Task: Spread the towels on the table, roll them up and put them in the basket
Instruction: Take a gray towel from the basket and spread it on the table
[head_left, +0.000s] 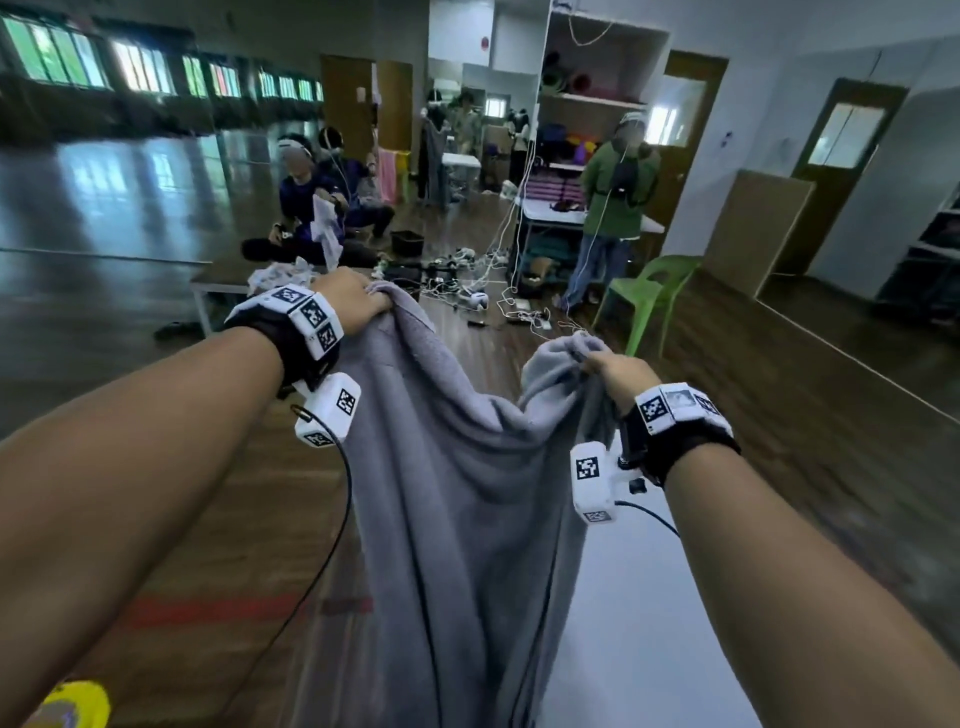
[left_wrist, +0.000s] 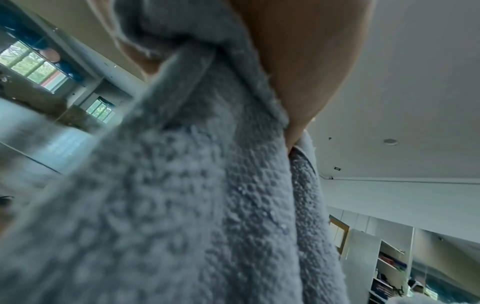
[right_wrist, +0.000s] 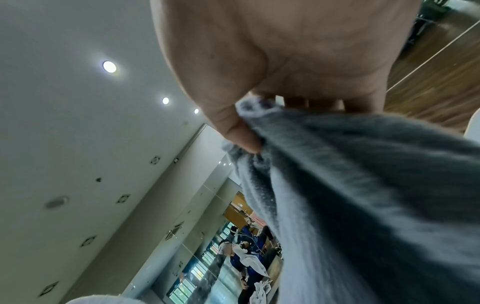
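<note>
A grey towel (head_left: 457, 467) hangs between both hands, the left grip (head_left: 348, 301) and right grip (head_left: 621, 371) each pinching a top corner above the white worktop (head_left: 639, 623).

Green chair (head_left: 655, 291), floor cables (head_left: 488, 291)

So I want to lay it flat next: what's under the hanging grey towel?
The grey towel, held up by the left hand and right hand, hangs over wooden floor and the white table edge. Whatever lies directly beneath its folds is covered.
</note>
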